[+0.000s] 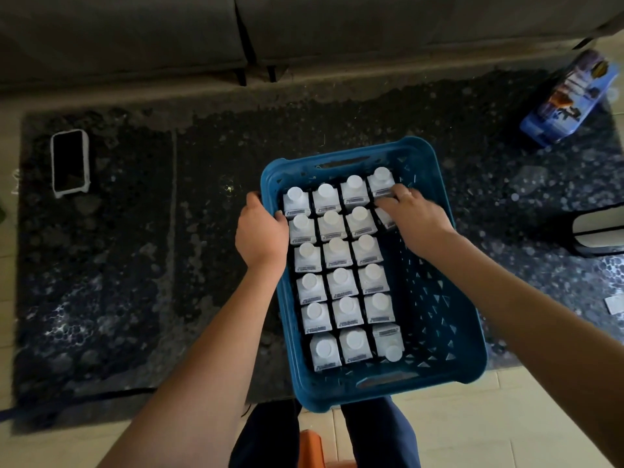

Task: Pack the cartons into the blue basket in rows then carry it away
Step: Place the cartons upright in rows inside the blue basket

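Observation:
The blue basket sits on a dark rug in front of me. Several white-capped cartons stand inside it in three full columns on the left side. A fourth column on the right holds one carton at the far end. My left hand grips the basket's left rim near its far corner. Inside the basket, my right hand holds a carton just behind that far one, its fingers curled over the top. The near right part of the basket floor is bare.
A phone lies on the rug at the left. A blue multipack box stands at the far right. A grey sofa runs along the back. A dark-framed white object is at the right edge, an orange object between my legs.

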Demonstrator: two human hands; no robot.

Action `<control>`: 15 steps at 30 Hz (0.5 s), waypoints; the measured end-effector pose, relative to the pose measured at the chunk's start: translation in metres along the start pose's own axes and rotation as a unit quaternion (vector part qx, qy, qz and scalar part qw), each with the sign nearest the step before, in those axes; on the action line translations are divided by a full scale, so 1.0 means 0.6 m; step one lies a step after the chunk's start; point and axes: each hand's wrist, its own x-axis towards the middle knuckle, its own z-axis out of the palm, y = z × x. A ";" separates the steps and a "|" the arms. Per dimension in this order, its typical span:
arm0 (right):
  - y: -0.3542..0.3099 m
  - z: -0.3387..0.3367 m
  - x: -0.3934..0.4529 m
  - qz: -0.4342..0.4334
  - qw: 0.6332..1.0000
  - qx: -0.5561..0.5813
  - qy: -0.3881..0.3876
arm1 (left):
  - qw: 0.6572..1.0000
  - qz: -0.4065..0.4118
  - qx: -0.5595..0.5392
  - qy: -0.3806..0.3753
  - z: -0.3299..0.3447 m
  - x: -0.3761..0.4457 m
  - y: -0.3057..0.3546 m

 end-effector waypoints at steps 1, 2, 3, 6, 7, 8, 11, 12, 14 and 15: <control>0.001 0.000 0.008 0.003 1.000 -0.009 -0.002 | 1.000 0.000 0.000 0.000 0.001 0.000 0.000; 0.001 -0.001 0.015 0.005 1.000 -0.019 -0.005 | 1.000 0.000 0.000 0.000 0.001 0.000 -0.001; 0.002 -0.001 0.020 0.008 1.000 -0.027 -0.009 | 1.000 0.000 0.000 0.000 0.001 -0.001 0.000; 0.006 -0.002 0.031 0.024 1.000 -0.014 -0.009 | 1.000 0.000 -0.001 0.000 0.001 -0.001 0.001; 0.007 -0.001 0.031 0.025 1.000 0.002 -0.008 | 1.000 -0.001 -0.002 0.000 0.001 -0.001 0.001; 0.008 0.000 0.032 0.024 1.000 0.017 -0.006 | 1.000 -0.002 -0.004 0.000 0.001 -0.001 0.001; 0.007 0.006 0.033 0.024 0.999 0.044 -0.001 | 1.000 -0.005 -0.005 0.000 0.000 0.000 0.000; 0.006 0.007 0.033 0.026 0.998 0.055 -0.002 | 1.000 -0.005 -0.005 -0.001 -0.001 0.000 0.001; 0.008 0.007 0.035 0.027 0.997 0.076 -0.004 | 1.000 -0.005 -0.005 -0.001 -0.001 0.000 0.001; 0.010 0.006 0.035 0.026 0.996 0.083 -0.006 | 1.000 -0.005 -0.005 -0.002 -0.001 0.000 0.001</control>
